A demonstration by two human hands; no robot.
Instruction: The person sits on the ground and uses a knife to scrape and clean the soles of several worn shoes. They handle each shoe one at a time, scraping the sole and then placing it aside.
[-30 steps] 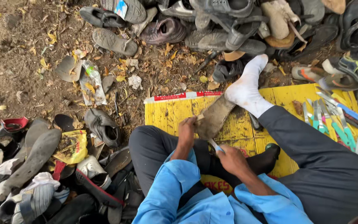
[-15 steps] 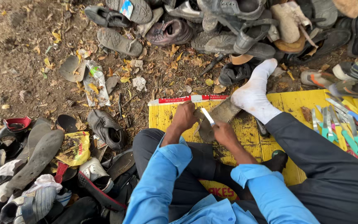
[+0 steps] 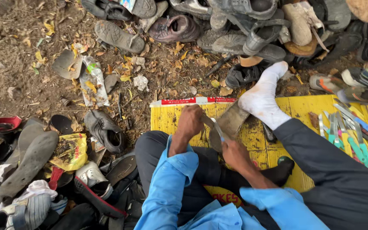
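I sit on the ground with a worn brown shoe sole lying on a yellow mat, pinned under my white-socked foot. My left hand grips the near end of the sole. My right hand is closed on a thin metal blade that rests against the sole's edge between the two hands. Blue sleeves cover both forearms.
Old shoes and sandals are heaped along the far side, and more footwear is piled at my left. Blades and green-handled tools lie on the mat's right. A single black shoe sits on leaf-strewn dirt.
Both hands have shifted across the sole with the blade; the left hand went from the sole's top to its near end, and the view drew closer.
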